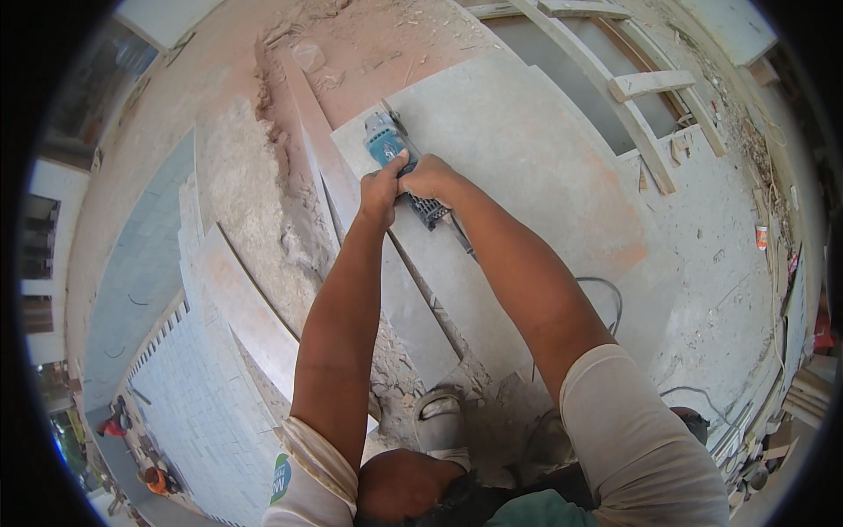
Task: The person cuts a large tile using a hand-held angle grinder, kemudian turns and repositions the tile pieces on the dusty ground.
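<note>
An angle grinder (385, 140) with a teal body and a dark vented rear is held in both hands over the far left part of a large grey slab (518, 132). My left hand (381, 188) wraps round its body, thumb on top. Against it, my right hand (432, 177) closes round the body from the right side. The grinder's disc cannot be made out. A dark cord (618, 303) trails from its rear past my right forearm. Left of a narrow dark gap lies a long grey strip (417, 321), its near end close to my sandalled foot (439, 420).
Broken concrete (294, 211) forms a rough ridge at left, beside a loose pale board (241, 294). Farther left is a sunken area with light blue tiles (198, 369); a person in orange (156, 480) is there. A wooden frame (645, 83) borders an opening at far right.
</note>
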The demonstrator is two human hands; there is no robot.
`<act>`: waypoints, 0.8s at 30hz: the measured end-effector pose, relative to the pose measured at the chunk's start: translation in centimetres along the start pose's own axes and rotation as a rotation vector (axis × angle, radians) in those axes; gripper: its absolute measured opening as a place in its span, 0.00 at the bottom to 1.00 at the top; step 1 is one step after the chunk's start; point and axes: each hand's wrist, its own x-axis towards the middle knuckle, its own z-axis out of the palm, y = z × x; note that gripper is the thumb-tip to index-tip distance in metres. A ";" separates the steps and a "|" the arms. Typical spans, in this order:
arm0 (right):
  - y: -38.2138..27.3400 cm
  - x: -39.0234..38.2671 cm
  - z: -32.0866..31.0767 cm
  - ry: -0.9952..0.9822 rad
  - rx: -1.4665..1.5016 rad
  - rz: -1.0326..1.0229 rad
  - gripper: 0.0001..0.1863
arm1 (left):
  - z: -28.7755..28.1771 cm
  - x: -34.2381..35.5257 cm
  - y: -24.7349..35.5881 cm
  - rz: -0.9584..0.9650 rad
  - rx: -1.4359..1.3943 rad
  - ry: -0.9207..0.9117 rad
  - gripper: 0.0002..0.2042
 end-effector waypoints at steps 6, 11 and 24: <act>0.1 -0.4 -0.1 -0.012 0.037 0.006 0.29 | 0.1 -0.3 -0.1 -0.007 -0.005 -0.004 0.25; 0.2 -0.7 -0.1 -0.009 -0.006 0.009 0.28 | 0.1 -0.5 -0.2 -0.021 0.010 -0.019 0.25; 1.1 -1.7 0.1 0.019 0.013 -0.007 0.27 | 0.5 -1.9 -0.7 -0.025 0.010 -0.022 0.23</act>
